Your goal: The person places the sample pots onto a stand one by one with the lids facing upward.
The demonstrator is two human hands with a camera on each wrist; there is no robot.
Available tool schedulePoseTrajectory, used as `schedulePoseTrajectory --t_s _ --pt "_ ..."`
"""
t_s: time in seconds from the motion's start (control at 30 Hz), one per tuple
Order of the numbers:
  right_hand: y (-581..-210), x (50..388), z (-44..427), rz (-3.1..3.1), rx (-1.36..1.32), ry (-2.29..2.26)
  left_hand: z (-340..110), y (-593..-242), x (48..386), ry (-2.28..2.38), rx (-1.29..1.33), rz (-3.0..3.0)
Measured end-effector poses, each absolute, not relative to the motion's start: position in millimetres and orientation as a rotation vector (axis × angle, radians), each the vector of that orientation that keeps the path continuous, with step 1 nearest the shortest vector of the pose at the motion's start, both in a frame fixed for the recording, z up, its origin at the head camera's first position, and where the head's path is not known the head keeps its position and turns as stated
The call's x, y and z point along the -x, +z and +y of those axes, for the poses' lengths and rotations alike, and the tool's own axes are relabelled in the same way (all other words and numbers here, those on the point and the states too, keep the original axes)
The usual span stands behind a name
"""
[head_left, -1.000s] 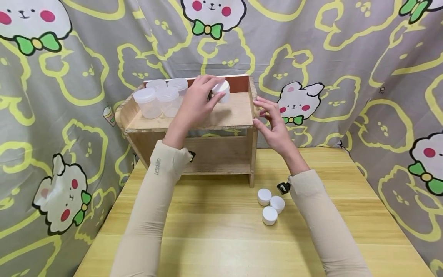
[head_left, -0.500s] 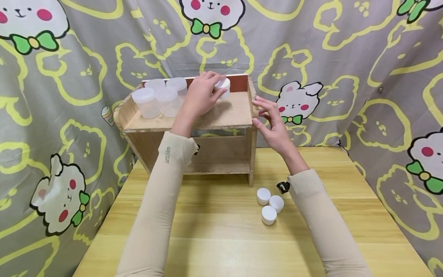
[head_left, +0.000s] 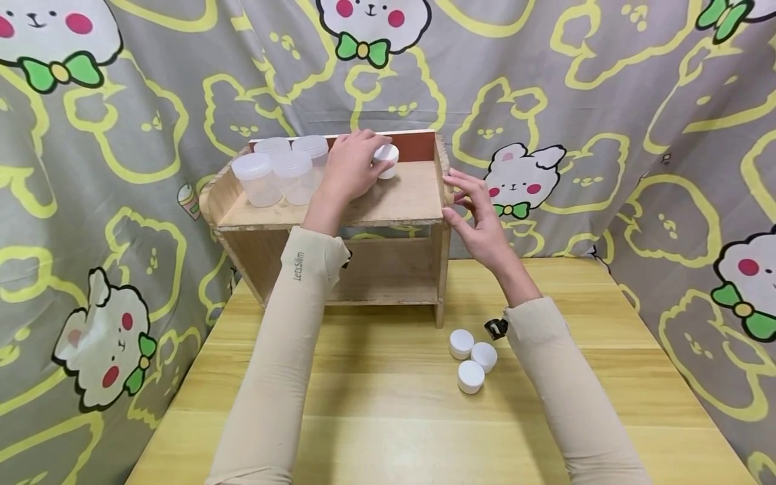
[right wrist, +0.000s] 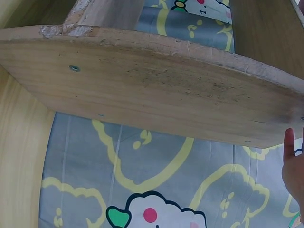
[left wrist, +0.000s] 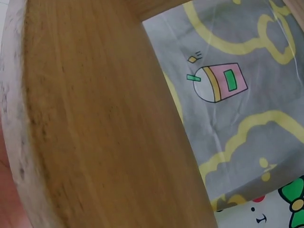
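On the top board of a small wooden shelf (head_left: 412, 195), my left hand (head_left: 351, 165) pinches a small white lidded jar (head_left: 388, 160) between thumb and fingers. The jar looks upright on or just above the board; its underside is hard to judge. Left of that hand stand several larger translucent jars (head_left: 257, 180) with frosted lids. My right hand (head_left: 481, 219) touches the outside of the shelf's right side panel with fingertips and thumb. In the right wrist view, that hand (right wrist: 295, 175) shows at the right edge beside the panel (right wrist: 156, 88). The left wrist view shows mainly wood.
Three small white jars (head_left: 471, 376) stand together on the wooden table (head_left: 388, 431), in front of the shelf's right leg. Below the top board is a lower shelf board (head_left: 388, 293). A grey patterned curtain (head_left: 606, 135) hangs behind and along both sides.
My left hand first moved the small jar slightly back and right, then a little forward and left. My right hand stays at the side panel.
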State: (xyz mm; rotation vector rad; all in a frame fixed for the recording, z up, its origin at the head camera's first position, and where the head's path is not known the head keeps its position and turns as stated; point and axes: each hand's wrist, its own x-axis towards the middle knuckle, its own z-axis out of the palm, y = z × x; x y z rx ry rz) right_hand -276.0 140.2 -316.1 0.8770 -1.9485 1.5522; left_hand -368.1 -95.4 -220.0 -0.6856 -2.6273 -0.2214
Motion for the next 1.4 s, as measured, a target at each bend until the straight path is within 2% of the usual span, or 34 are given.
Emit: schedulePoseTrajectory --t_s 0.33,1.4 --pt "-315.2 275.0 140.6 -1.946 -0.873 1.548 -94.4 -218.4 368.7 -0.083 0.712 -2.693" --pt "-316.7 276.2 140.5 -1.96 -0.865 1.554 -96.6 -220.8 360.8 -0.099 0.735 -2.56"
